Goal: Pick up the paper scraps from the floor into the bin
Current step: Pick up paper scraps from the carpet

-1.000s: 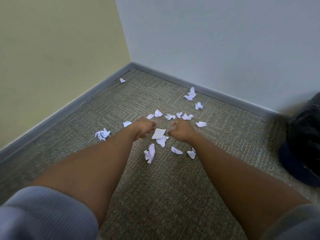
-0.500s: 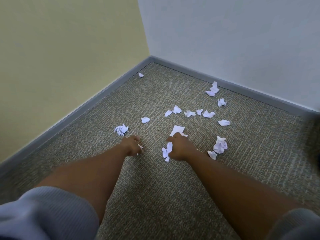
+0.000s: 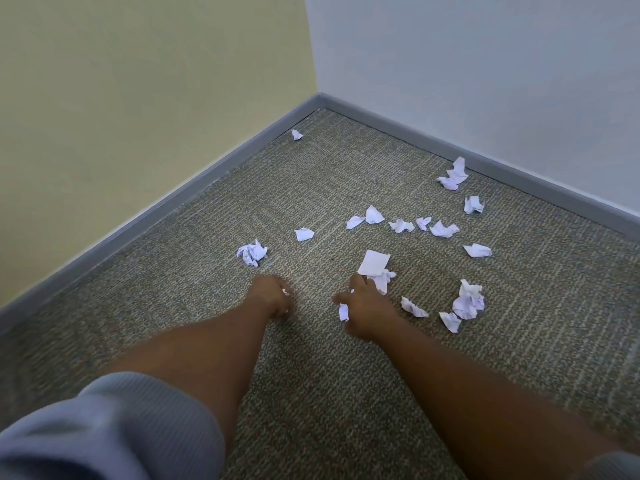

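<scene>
Light, soft crumpled paper scraps on the carpet are best pinched at raised folds; small scraps are seen clutched in the left hand and right hand.

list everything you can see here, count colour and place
paper scraps: about seventeen loose, white, crumpled, scattered over the carpet, one near the corner
flat paper piece: one, white, just ahead of the right hand
carpet: one, grey-brown, covers the floor
baseboard: grey, along both walls
walls: two, cream on the left, pale grey on the right
bin: not in view
sleeves: two, grey-blue, bottom corners
left hand: closed, a bit of white paper in its grip
right hand: closed on a white scrap
</scene>
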The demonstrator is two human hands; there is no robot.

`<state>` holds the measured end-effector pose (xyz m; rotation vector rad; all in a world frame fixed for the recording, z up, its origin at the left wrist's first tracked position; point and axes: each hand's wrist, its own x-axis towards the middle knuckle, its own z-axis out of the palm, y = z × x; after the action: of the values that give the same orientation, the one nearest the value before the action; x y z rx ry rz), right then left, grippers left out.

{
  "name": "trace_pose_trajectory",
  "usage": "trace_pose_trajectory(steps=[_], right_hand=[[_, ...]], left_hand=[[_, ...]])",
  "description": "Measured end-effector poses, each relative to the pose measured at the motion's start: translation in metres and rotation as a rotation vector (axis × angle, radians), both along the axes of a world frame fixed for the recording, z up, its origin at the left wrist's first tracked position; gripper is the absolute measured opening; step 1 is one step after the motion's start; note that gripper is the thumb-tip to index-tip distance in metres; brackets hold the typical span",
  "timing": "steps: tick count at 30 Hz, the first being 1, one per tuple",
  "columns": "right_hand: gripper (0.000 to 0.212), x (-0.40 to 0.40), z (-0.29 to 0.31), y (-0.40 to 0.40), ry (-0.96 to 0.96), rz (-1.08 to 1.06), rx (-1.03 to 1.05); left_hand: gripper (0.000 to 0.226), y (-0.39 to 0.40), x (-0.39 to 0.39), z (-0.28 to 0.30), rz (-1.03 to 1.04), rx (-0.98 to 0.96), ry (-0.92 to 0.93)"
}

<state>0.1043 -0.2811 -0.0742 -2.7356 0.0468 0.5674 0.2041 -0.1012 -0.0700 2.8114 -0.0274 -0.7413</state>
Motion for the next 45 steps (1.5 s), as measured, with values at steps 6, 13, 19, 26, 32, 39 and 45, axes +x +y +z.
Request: trace_pose_trajectory(steps=[6, 13, 19, 26, 32, 39, 45], right_hand=[[0.056, 0.011, -0.004, 0.001, 0.012, -0.023, 0.000], [0.055, 0.018, -0.009, 0.001, -0.011, -0.019, 0.002], [0.058, 0.019, -0.012, 0.001, 0.006, -0.024, 0.006], [0.033, 0.007, -0.017, -0.003, -0.118, -0.036, 0.074], [0.021, -0.004, -0.013, -0.005, -0.128, -0.154, 0.262], [0.020, -0.007, 0.005, -0.025, -0.297, -0.403, 0.318], [0.027, -0.009, 0.041, -0.050, -0.432, -0.706, 0.438]], left_hand=[[0.054, 0.012, 0.019, 0.008, 0.321, -0.252, -0.269], [0.093, 0.019, 0.049, 0.007, 0.356, -0.256, -0.299], [0.050, 0.022, 0.062, -0.005, 0.303, -0.136, -0.266], [0.039, 0.022, 0.067, 0.001, 0.347, -0.103, -0.318], [0.033, 0.005, 0.058, 0.012, 0.295, -0.140, -0.276], [0.033, -0.030, 0.044, 0.036, 0.179, -0.269, -0.219], [0.028, -0.079, 0.024, 0.057, 0.049, -0.569, -0.141]])
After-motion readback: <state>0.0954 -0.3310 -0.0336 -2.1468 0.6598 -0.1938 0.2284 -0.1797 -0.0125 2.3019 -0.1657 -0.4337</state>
